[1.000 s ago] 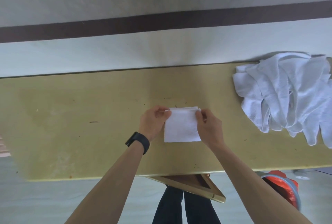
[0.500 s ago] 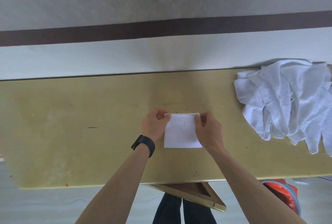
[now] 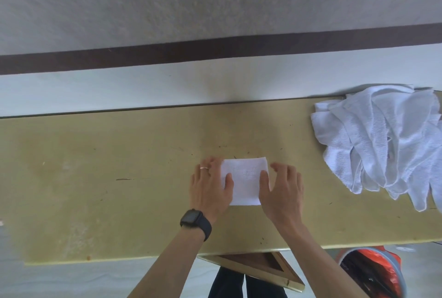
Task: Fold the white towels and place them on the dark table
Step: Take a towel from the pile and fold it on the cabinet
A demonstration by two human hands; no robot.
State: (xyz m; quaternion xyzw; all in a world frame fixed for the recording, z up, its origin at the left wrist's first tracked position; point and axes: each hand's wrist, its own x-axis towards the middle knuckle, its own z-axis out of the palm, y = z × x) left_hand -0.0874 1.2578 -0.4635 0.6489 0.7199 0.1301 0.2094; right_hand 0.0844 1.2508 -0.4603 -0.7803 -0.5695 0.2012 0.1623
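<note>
- The left hand (image 3: pixel 210 187) lies flat with straight, relaxed fingers and grips nothing. Its thumb rests on the left edge of the folded towel (image 3: pixel 244 178), and its fingers lie on the table just beside it. It wears a ring (image 3: pixel 204 168), with a dark watch (image 3: pixel 195 222) on the wrist.
- The right hand (image 3: pixel 282 190) mirrors it, also flat and unclenched, with the thumb on the towel's right edge and the fingers spread just past it.
- With the folded towel as the dial's centre, the left hand sits at 9 o'clock and the right at 3. The towel is a small, neat white square lying flat on the yellowish table (image 3: pixel 95 178), near the person's side.
- It looks like thin terry: light, soft and limp, with no stiffness of its own. Lifted by one corner, the layers would likely fall open. A better hold is probably under two opposite edges, or a pinch through all layers along the folded side. It should not slip or break.
- At about 2 o'clock, well apart, a loose pile of white towels (image 3: pixel 382 142) lies crumpled at the table's far right, still to be folded. These are equally floppy and each is best drawn out by a corner.
- At 6 o'clock a wooden triangular frame (image 3: pixel 258 266) shows below the table edge. At about 5 o'clock there is a grey-rimmed bin (image 3: pixel 373 271) with something red in it.
- No dark table is in view.
</note>
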